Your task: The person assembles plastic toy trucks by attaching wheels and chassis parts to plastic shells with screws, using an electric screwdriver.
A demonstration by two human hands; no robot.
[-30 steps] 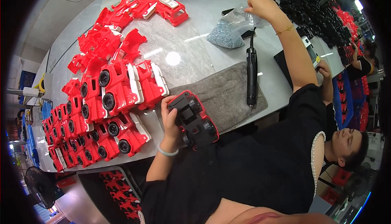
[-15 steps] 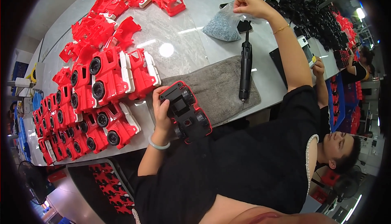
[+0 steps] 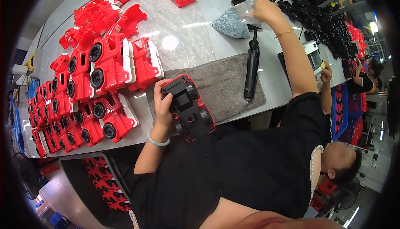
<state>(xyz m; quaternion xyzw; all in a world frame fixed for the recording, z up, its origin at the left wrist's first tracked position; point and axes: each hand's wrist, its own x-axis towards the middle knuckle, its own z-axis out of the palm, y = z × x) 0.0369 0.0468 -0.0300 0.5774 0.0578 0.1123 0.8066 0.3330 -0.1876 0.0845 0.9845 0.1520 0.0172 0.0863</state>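
Note:
My left hand (image 3: 162,106) grips a red toy truck (image 3: 195,114), its black underside with black wheels turned up, above the table's near edge. My right hand (image 3: 267,11) is stretched out to the far side, at the mouth of a clear plastic bag (image 3: 233,24) full of small silvery screws. Its fingers are curled in, and their tips are partly hidden by the bag's film. A black electric screwdriver (image 3: 251,64) lies on a grey cloth (image 3: 225,79), to the right of the truck.
Rows of red toy trucks (image 3: 109,70) are stacked on the left, with loose red body shells (image 3: 98,16) behind them. Black parts (image 3: 306,12) are heaped at the far right. A co-worker (image 3: 341,160) sits on the right, a hand at a small white device (image 3: 314,53). A bin (image 3: 66,164) stands below left.
My right hand has shifted slightly right and lower at the bag's mouth, its fingers now less visible. My left hand still holds the truck. The whole view has tilted a little.

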